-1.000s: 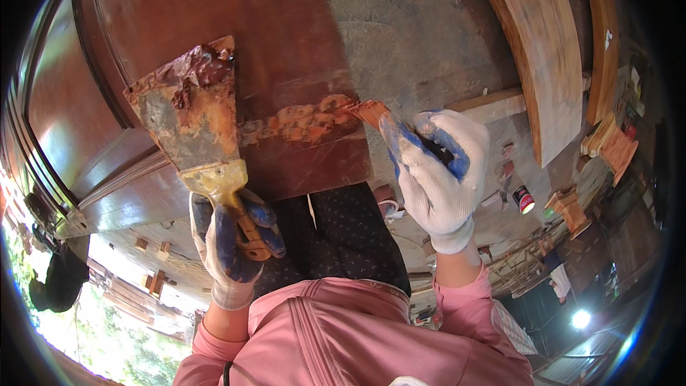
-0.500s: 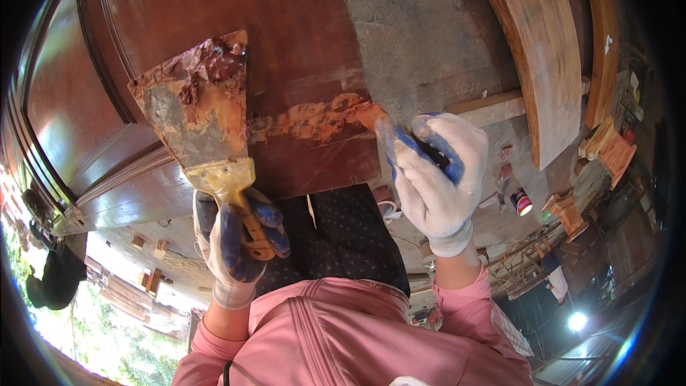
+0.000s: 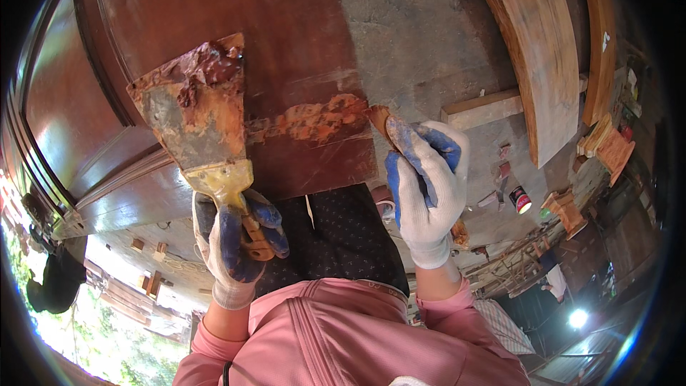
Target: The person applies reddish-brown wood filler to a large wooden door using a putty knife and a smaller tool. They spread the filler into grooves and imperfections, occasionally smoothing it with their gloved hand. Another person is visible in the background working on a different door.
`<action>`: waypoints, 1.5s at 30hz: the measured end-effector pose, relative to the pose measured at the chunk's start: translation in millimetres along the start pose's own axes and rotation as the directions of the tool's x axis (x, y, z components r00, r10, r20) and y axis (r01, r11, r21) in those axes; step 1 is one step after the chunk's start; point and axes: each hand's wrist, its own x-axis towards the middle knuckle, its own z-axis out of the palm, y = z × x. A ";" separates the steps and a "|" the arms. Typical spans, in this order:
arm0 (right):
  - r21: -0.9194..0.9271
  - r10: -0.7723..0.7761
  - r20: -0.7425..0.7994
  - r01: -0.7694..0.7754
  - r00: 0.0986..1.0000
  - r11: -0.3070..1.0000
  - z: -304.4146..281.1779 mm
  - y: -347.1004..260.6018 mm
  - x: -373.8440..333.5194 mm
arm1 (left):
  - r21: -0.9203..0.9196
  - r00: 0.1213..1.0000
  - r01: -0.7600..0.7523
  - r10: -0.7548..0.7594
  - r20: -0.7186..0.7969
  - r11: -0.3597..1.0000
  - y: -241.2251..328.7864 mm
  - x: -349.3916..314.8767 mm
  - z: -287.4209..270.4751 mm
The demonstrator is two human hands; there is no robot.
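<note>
My left hand [image 3: 227, 254], in a white work glove with blue coating, is closed round the handle of a wide putty knife [image 3: 207, 129]. Its blade points away from me and carries a lump of wet red-brown filler [image 3: 207, 68] along the far edge. At the right edge of a dark red-brown wooden panel [image 3: 293, 28], my right hand [image 3: 432, 186], gloved alike, pinches a small scraper [image 3: 381, 120] stained with filler. A rough orange-brown band of filler [image 3: 321, 118] runs across the panel between the two tools. The scraper's grip is hidden by my fingers.
Dark moulded woodwork [image 3: 71, 86] stands on the left. Curved pale timber pieces [image 3: 532, 50] rise at the right, by a wooden bar [image 3: 486, 109]. A red can [image 3: 520, 200] and a small wooden block [image 3: 566, 213] are on the floor to the right.
My right hand has shifted slightly and turned, so the small scraper now shows at the panel's edge, at the right end of the filler band. My left hand and putty knife stay almost still.
</note>
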 end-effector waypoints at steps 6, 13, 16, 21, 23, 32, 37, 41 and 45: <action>0.553 0.505 0.059 -0.449 0.861 0.702 22.6 -21.6 -8.8 | -0.026 0.999 -0.023 0.022 -0.046 0.999 -4.5 -1.0 -0.4; 0.638 0.537 0.024 -0.427 0.843 0.641 31.9 -27.3 -11.9 | -0.041 0.999 -0.031 0.030 -0.019 0.999 -3.8 0.6 -2.7; 0.596 0.458 0.041 -0.389 0.888 0.702 29.3 -25.2 -14.7 | -0.048 0.998 -0.059 0.059 0.005 0.997 -4.9 1.4 -3.4; 0.619 0.486 0.099 -0.436 0.868 0.653 21.2 -21.8 -10.4 | 0.000 0.997 -0.074 0.074 -0.028 0.997 -6.6 1.1 -3.8; 0.699 0.528 0.044 -0.404 0.848 0.591 27.2 -24.6 -15.8 | 0.005 0.997 -0.076 0.076 -0.012 0.997 -5.0 1.8 -2.3; 0.696 0.500 0.044 -0.385 0.865 0.606 29.6 -25.8 -20.7 | 0.015 0.997 -0.076 0.076 0.011 0.997 -4.3 1.3 -3.0; 0.464 0.376 -0.081 -0.299 0.923 0.834 41.3 -29.1 -23.2 | 0.000 0.997 -0.079 0.079 0.007 0.997 -2.7 3.2 2.2; 0.661 0.526 0.037 -0.415 0.850 0.625 32.8 -25.8 -19.8 | 0.016 0.998 -0.059 0.059 -0.013 0.998 -2.1 2.6 -0.2; 0.532 0.516 -0.015 -0.430 0.857 0.729 21.4 -25.3 -15.1 | 0.022 0.997 -0.074 0.073 0.019 0.997 -1.4 3.3 0.0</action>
